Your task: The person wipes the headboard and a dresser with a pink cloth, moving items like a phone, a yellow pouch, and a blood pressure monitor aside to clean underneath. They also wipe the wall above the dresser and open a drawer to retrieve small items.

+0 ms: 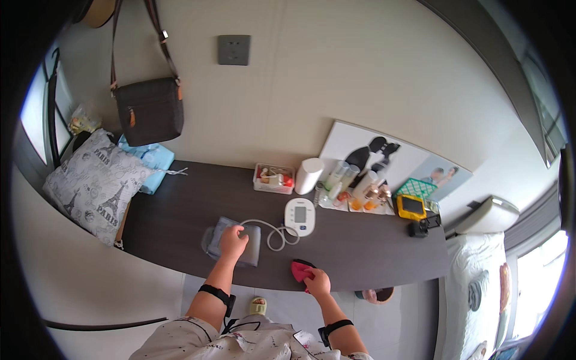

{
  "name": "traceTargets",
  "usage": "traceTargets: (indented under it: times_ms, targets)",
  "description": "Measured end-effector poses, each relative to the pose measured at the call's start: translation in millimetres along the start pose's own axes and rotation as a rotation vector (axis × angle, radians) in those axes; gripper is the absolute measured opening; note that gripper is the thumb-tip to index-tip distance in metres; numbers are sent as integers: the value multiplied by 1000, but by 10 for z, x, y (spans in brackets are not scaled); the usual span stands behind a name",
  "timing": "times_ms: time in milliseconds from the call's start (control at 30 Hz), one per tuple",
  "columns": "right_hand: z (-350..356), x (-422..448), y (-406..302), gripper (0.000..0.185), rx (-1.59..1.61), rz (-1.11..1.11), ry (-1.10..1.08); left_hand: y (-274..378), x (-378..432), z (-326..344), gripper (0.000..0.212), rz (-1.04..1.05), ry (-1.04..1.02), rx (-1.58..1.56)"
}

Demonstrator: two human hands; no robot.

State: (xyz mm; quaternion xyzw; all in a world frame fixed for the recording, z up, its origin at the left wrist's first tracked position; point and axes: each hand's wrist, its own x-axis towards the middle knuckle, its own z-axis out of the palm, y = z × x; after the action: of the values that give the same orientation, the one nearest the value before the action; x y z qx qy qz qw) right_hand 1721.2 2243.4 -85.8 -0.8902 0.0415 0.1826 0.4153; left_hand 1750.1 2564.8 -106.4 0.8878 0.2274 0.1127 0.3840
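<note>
My left hand (233, 243) is over a grey blood pressure cuff (253, 247) on the dark desk, its fingers curled on the cuff; the cuff's left side is blurred. From the cuff a looped grey air tube (275, 245) leads to a white blood pressure monitor (300, 217), whose screen looks blank. Near the desk's front edge, my right hand (317, 283) grips a red cloth (301, 271) with a dark edge, which rests against the desktop.
Along the wall stand a white basket (273, 186) of small items, a white cylinder (309, 175), several cosmetic bottles (360, 184), and a yellow device (411, 206) beside black blocks (418, 228). A printed pillow (96, 189) fills the left end. A dark bag (150, 112) hangs above the desk (360, 247).
</note>
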Motion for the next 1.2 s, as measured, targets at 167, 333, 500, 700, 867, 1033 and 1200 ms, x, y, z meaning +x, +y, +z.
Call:
traceTargets:
  times_ms: [167, 333, 500, 700, 867, 1033, 1200]
  targets:
    - [-109, 372, 165, 25, 43, -151, 184, 41, 104, -526, 74, -352, 63, 344]
    - [-450, 825, 181, 15, 157, -69, 420, -111, 83, -682, 93, -634, -127, 340]
    - [-571, 1288, 201, 17, 330, -59, 289, -448, 200, -539, 61, -669, -241, 245]
    - [-632, 1624, -444, 19, 181, -389, 358, 105, 25, -565, 35, -189, 244, 500]
    - [-440, 1711, -1100, 25, -101, -842, 396, 184, -225, -175, 60, -93, -176, 556]
    - [-229, 2008, -862, 44, -584, -1042, 226, 423, -362, 100, 86, -199, -320, 539]
    - [-170, 1925, -745, 47, -774, -1136, 135, 459, -363, 168, 90, -221, -306, 655]
